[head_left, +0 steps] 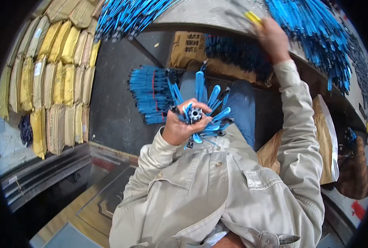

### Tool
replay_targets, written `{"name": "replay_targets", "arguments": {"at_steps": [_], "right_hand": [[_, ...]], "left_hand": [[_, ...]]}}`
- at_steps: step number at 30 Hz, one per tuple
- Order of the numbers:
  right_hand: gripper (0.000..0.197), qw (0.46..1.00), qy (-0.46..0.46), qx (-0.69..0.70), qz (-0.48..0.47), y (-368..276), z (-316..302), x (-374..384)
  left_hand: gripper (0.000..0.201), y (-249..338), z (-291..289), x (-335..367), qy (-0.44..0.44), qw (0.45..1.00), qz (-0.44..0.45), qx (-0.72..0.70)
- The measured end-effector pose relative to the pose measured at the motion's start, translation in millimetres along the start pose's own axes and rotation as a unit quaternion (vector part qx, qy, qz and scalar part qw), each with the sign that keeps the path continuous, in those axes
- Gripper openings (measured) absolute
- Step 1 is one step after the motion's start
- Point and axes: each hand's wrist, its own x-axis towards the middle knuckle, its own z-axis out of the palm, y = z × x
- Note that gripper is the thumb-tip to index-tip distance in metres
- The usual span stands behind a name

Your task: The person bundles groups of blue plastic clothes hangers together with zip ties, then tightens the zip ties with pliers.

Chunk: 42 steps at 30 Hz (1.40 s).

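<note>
My left hand (181,127) is closed around a bunch of blue plastic strips with black ends (213,96), which fan out over my lap. A round black hub with a pale centre (195,114) shows in the middle of the bunch, by my thumb. Stretched out over the table at the upper right, my right hand (273,39) is closed on a small yellow-handled tool (253,17). Motion blurs the tool's far end, so its kind cannot be told. Just right of this hand lies a heap of similar blue strips (312,37).
Another heap of blue strips (130,16) overhangs the table's left part. Red-tied bundles (153,94) lie on the dark floor beside my legs. A brown printed sack (186,49) sits under the table (208,16). Yellow and tan packages (52,70) are stacked at left; brown paper (322,136) stands right.
</note>
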Motion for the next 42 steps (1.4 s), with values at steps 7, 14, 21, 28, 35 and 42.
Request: {"name": "replay_targets", "arguments": {"at_steps": [7,14,21,28,35,42], "right_hand": [[0.022,0.677,-0.305,0.668,0.045,-95,-104,-95],[0.036,0.921,-0.283,0.168,-0.207,-115,-122,-91],[0.045,0.937,-0.262,0.05,-0.226,-114,-127,-77],[0.044,0.927,-0.231,0.002,-0.294,-114,-130,-60],[0.044,0.884,-0.218,0.001,-0.413,-96,-133,-38],[0.046,0.885,-0.208,0.04,-0.414,-93,-125,-24]], "left_hand": [[0.029,11,-11,2,-0.067,0.997,-0.019,0.023],[0.034,5,-3,-2,-0.06,0.992,0.087,0.061],[0.037,10,-11,-6,-0.081,0.992,0.062,0.075],[0.035,7,-7,-6,-0.106,0.987,0.094,0.075],[0.027,4,-6,-5,-0.11,0.987,0.108,0.038],[0.027,3,-13,-4,-0.139,0.985,0.098,0.032]]}}
